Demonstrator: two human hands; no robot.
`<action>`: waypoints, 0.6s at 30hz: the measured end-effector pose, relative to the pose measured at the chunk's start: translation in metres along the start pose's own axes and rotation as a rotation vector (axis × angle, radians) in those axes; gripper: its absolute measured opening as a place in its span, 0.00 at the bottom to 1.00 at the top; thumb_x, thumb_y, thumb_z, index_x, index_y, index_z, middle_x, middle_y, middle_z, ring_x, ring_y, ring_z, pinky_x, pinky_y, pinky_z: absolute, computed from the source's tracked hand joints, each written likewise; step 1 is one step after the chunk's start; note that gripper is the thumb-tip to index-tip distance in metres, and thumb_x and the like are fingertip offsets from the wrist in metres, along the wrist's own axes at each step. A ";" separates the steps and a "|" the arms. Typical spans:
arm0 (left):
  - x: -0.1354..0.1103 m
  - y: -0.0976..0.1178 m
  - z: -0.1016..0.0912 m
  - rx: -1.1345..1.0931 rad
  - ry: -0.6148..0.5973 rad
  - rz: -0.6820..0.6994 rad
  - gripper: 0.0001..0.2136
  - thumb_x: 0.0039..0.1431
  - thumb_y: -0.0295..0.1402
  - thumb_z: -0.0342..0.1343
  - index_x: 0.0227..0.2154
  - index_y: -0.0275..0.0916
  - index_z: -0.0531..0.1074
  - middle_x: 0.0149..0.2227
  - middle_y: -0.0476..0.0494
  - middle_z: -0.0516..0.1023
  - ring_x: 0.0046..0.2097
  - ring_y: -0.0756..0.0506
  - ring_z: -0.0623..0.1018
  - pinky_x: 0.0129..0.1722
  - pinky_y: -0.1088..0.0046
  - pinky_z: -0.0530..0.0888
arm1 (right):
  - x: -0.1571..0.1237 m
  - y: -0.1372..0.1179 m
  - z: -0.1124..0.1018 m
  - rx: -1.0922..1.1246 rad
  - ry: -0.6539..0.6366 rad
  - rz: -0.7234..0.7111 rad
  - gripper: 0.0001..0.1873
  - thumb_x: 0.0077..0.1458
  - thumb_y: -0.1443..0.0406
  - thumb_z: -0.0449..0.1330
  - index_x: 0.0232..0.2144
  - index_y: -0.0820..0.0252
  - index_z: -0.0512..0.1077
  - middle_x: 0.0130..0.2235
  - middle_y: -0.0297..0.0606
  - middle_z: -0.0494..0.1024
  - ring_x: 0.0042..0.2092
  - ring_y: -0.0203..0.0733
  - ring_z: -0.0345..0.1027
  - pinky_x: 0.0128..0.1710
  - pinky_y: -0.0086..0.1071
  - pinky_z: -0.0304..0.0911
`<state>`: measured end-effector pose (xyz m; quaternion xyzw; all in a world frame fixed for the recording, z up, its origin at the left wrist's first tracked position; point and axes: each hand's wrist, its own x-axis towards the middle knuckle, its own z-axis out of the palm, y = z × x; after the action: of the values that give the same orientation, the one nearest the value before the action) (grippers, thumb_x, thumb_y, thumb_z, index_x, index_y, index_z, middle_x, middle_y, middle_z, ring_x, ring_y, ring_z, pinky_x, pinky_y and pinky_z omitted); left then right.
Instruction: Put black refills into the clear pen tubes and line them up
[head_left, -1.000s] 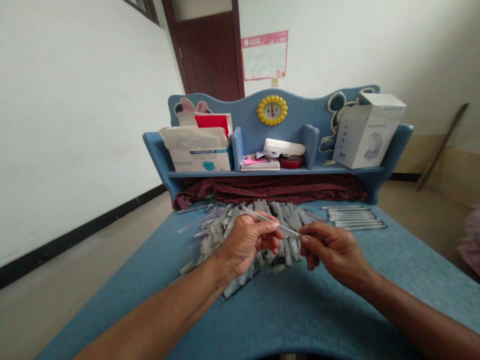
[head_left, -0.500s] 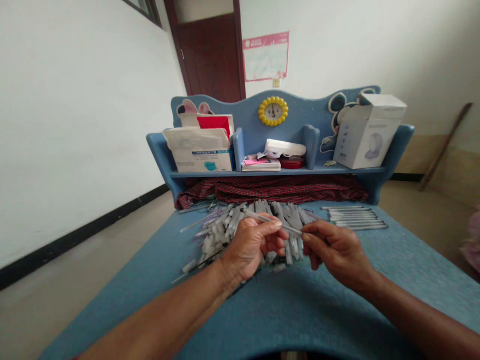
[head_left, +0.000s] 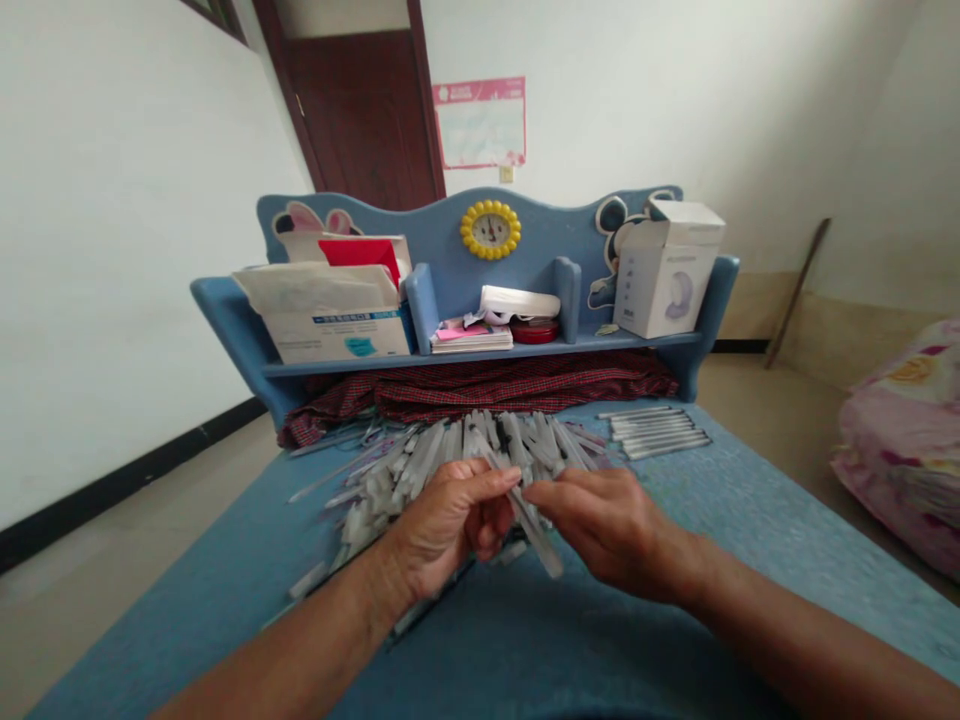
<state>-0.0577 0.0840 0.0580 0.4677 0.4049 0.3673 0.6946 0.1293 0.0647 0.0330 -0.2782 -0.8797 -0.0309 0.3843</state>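
A translucent pen [head_left: 543,548] slants between my two hands, its lower end toward me. My left hand [head_left: 450,520] is closed, with the thumb and fingers pinching the pen near its middle. My right hand [head_left: 619,530] is closed too, its fingertips against the pen just beside my left thumb; its thumb is mostly hidden. Behind and below the hands lies a loose pile of clear pen parts [head_left: 427,455], some with dark ends. To the right, several assembled-looking pens [head_left: 656,432] lie side by side in a row.
The blue table [head_left: 757,520] has a raised shelf [head_left: 480,360] at its back. On it stand a mask carton [head_left: 337,335], notebooks [head_left: 472,342] and a white box [head_left: 664,275]. Checked cloth [head_left: 465,390] lies beneath the shelf. Pink floral fabric [head_left: 900,450] is at far right.
My view has turned right, so the furniture appears further left. The pen has swung from nearly level to steeply slanted, and my right hand has moved from its end to beside my left fingers.
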 end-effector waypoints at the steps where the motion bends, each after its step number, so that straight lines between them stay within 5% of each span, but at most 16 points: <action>1: 0.000 -0.002 0.001 0.004 -0.021 -0.018 0.13 0.45 0.37 0.63 0.18 0.35 0.66 0.12 0.51 0.67 0.12 0.55 0.63 0.11 0.82 0.58 | 0.000 -0.001 0.000 -0.060 -0.022 -0.075 0.14 0.60 0.71 0.46 0.44 0.61 0.68 0.27 0.35 0.71 0.26 0.35 0.63 0.26 0.29 0.58; 5: 0.001 -0.006 0.004 0.056 -0.089 -0.084 0.15 0.46 0.39 0.62 0.17 0.36 0.65 0.12 0.51 0.67 0.12 0.54 0.63 0.11 0.81 0.58 | 0.002 -0.006 -0.004 -0.175 -0.045 -0.218 0.13 0.61 0.72 0.45 0.39 0.65 0.69 0.26 0.36 0.70 0.25 0.36 0.60 0.25 0.31 0.56; 11: -0.004 -0.003 0.009 -0.004 -0.054 -0.093 0.15 0.47 0.39 0.62 0.18 0.37 0.63 0.12 0.55 0.64 0.12 0.56 0.61 0.11 0.82 0.56 | 0.007 -0.012 -0.011 -0.279 -0.096 -0.293 0.13 0.61 0.72 0.44 0.44 0.66 0.66 0.26 0.34 0.68 0.24 0.36 0.59 0.23 0.33 0.52; 18: -0.002 -0.005 0.010 0.087 -0.056 -0.066 0.17 0.49 0.43 0.59 0.17 0.36 0.66 0.11 0.52 0.65 0.12 0.56 0.60 0.11 0.81 0.55 | 0.006 -0.010 -0.010 -0.314 -0.073 -0.286 0.13 0.62 0.71 0.43 0.39 0.65 0.67 0.24 0.35 0.68 0.24 0.36 0.59 0.24 0.33 0.52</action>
<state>-0.0487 0.0770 0.0562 0.4938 0.4164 0.3129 0.6963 0.1280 0.0567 0.0460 -0.2078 -0.9080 -0.2117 0.2957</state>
